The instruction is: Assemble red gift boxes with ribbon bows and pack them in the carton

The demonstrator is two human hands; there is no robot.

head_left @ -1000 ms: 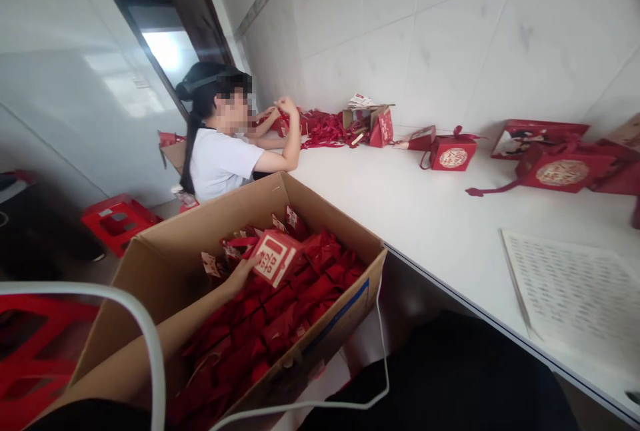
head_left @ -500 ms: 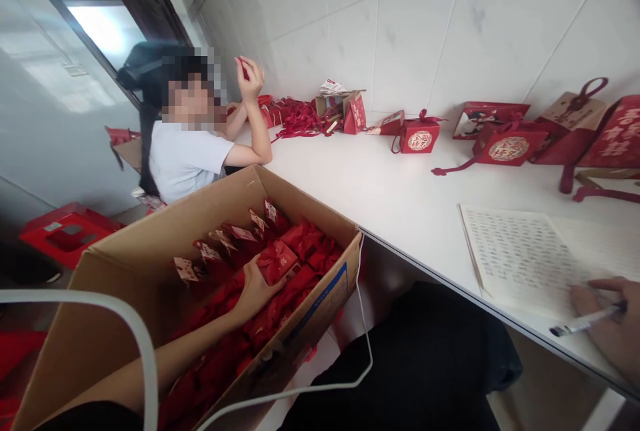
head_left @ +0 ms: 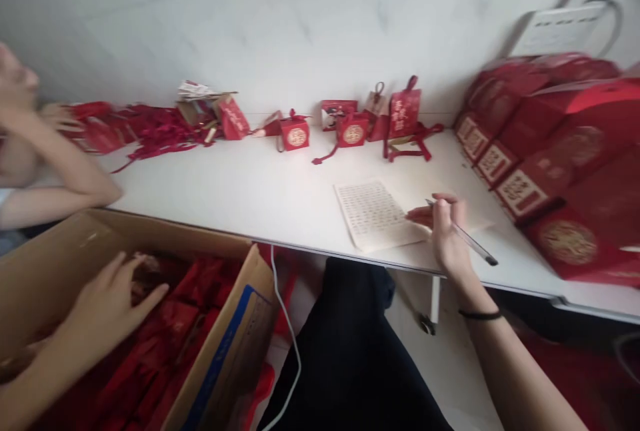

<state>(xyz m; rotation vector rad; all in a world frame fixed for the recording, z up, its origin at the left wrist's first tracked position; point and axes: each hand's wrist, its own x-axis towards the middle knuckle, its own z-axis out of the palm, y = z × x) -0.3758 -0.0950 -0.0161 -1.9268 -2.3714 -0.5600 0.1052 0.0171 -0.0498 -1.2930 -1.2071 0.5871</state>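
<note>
My left hand is inside a large cardboard box, its fingers spread above rows of small red gift boxes. It seems to hold nothing, though blur hides whether the fingertips touch a box. Over the white table, my right hand is closed around a pen, whose dark end points down to the right. Beside that hand lies a notebook page covered in rows of handwriting, its right part partly covered by the hand.
Small red gift boxes and a heap of red ribbons line the wall. Larger red boxes are stacked at right below a power strip. Another person's arm rests at the table's left. A white cable hangs down.
The view has swung right. My left hand has come off a red gift box, its fingers now spread. My right hand, still with the pen, has turned so the pen points differently.
</note>
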